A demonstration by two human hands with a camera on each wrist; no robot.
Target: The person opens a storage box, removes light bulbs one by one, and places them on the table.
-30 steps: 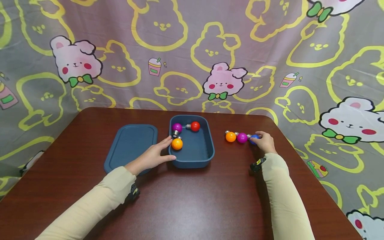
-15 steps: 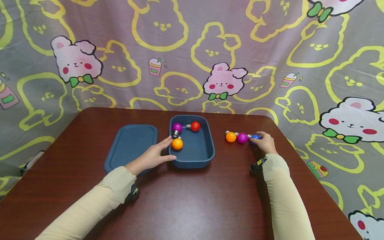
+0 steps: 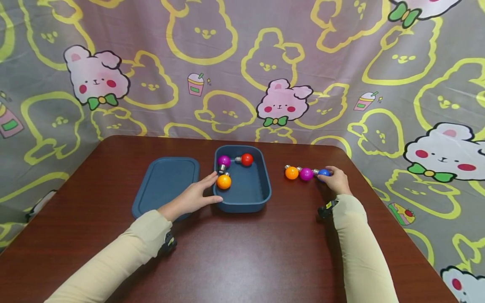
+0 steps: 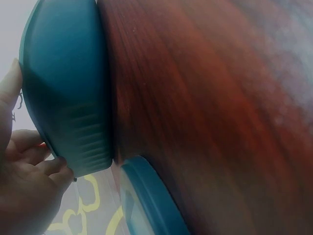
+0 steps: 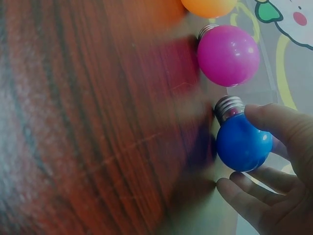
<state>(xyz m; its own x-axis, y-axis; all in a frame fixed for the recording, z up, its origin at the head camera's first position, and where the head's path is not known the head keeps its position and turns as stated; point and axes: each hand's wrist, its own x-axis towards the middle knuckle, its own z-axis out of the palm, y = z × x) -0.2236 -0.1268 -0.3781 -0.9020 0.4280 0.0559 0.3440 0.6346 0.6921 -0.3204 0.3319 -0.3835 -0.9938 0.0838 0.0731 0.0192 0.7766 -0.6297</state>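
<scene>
A blue light bulb [image 5: 244, 142] is pinched between the thumb and fingers of my right hand [image 3: 337, 181], low over the tabletop at the right. Just left of it lie a purple bulb [image 3: 306, 174] and an orange bulb [image 3: 291, 173] in a row. My left hand [image 3: 193, 200] touches the left side of a blue-grey box [image 3: 267, 185], thumb and fingers spread along its rim. Inside that box are a purple bulb [image 3: 224, 160], a red bulb [image 3: 247, 159] and an orange bulb [image 3: 224, 182]. The left wrist view shows the fingertips against the box's edge.
A flat blue-grey lid [image 3: 166, 183] lies left of the box, partly under my left hand and wrist. Behind the brown wooden table [image 3: 257, 252] hangs a curtain [image 3: 227, 75] with cartoon prints, and it runs along the right side too.
My right hand has shifted very slightly to the right with the blue bulb, away from the purple one. The left hand and the box stay where they were.
</scene>
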